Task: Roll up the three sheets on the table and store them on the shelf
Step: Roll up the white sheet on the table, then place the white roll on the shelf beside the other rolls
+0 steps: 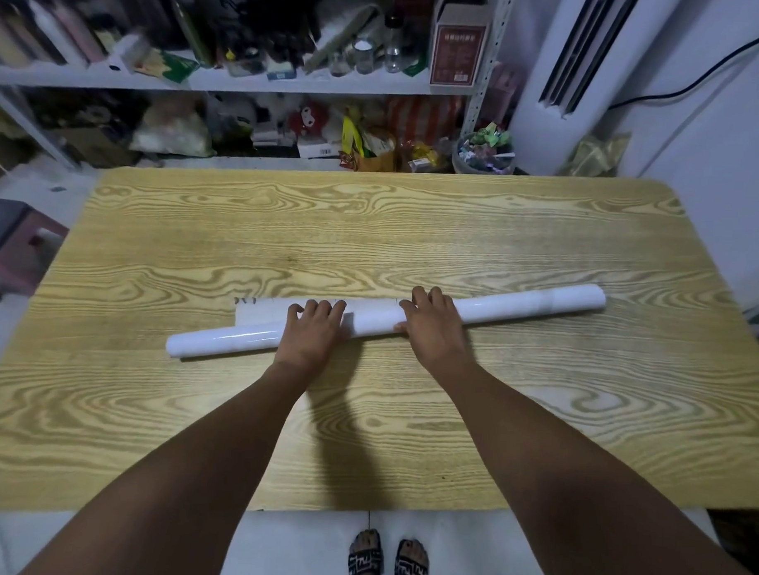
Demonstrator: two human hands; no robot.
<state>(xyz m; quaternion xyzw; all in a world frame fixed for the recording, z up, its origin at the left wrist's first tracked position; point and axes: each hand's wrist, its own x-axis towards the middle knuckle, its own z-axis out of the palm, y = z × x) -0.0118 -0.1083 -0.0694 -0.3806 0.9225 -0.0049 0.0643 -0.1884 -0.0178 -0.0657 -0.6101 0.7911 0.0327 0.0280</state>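
The left hand [314, 330] and right hand [428, 325] curl slightly spread fingers over the glossy white paper roll [523, 306] (a narrow strip lies unrolled beyond it), probably to keep it tight on the wood-grain table [371, 226].

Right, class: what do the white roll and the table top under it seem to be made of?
The roll: likely coated paper or thin plastic film, glossy; bright highlight streaks run along it. The table top: wood-grain pattern, fairly matte; the bold swirling grain and rounded corners suggest printed laminate, though solid wood is possible.
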